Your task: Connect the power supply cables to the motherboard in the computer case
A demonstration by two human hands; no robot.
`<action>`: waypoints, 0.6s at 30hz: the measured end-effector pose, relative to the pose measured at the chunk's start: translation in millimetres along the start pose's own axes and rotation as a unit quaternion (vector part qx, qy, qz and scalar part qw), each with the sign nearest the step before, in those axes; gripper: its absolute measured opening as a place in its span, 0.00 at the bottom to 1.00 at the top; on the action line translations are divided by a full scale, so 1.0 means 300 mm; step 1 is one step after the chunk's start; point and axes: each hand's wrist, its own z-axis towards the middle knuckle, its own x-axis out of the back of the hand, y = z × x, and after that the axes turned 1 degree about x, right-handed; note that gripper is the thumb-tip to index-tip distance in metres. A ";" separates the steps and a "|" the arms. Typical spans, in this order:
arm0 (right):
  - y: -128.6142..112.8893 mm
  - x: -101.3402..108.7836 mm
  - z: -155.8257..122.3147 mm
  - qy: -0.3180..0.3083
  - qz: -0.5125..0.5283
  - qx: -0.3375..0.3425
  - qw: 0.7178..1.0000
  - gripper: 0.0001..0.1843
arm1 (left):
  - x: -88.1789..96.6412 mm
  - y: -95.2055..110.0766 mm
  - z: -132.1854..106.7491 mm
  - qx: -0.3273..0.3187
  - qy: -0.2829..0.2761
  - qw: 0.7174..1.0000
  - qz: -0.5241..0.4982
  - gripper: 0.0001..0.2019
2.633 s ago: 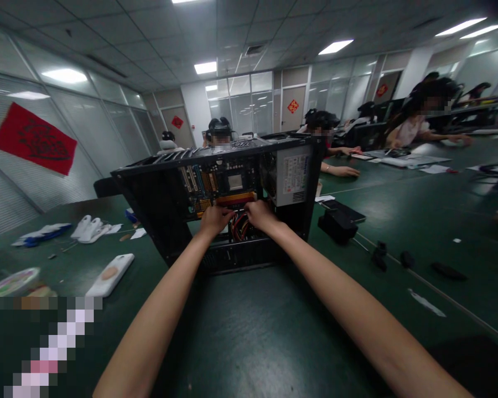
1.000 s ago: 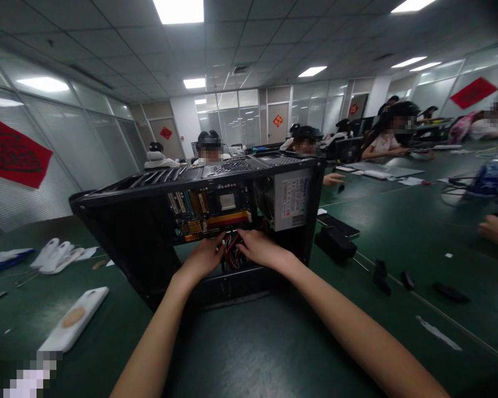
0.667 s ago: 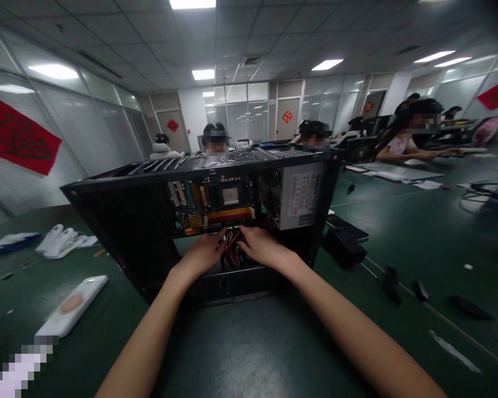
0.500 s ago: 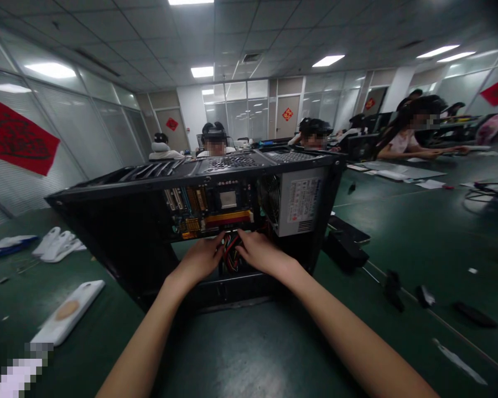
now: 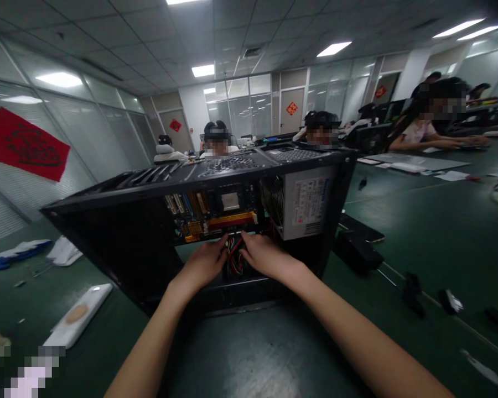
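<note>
An open black computer case (image 5: 103, 243) stands on the green table in front of me, its open side facing me. Inside are a motherboard (image 5: 231, 201) with gold and red slots, and a grey power supply (image 5: 306, 202) with a label and a fan. My left hand (image 5: 205, 260) and my right hand (image 5: 265, 255) reach in side by side at the board's lower edge. Their fingers are bent inward, tips close together. A bundle of coloured cables (image 5: 235, 257) hangs between them. What the fingertips grip is too small and partly hidden.
On the left lie a white phone (image 5: 81, 315) and white-and-blue gloves (image 5: 19, 253). A black box-like part (image 5: 359, 251), a thin cable and small black pieces (image 5: 414, 293) lie on the right. Several people sit at tables beyond the case.
The view has shifted slightly, so the right part of the case and the right-hand table items appear farther right. Both hands stay at the same spot by the board's lower edge.
</note>
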 end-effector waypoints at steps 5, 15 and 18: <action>0.001 -0.001 -0.005 0.016 -0.024 0.000 1.000 0.15 | -0.011 -0.011 0.010 -0.047 0.032 0.998 -0.009 0.25; 0.001 -0.006 0.003 0.036 0.009 -0.006 0.999 0.15 | 0.008 -0.004 0.004 -0.051 0.019 0.998 -0.013 0.26; -0.018 -0.011 0.010 0.057 0.003 -0.011 0.998 0.14 | 0.006 -0.001 -0.005 -0.035 0.005 0.999 0.000 0.27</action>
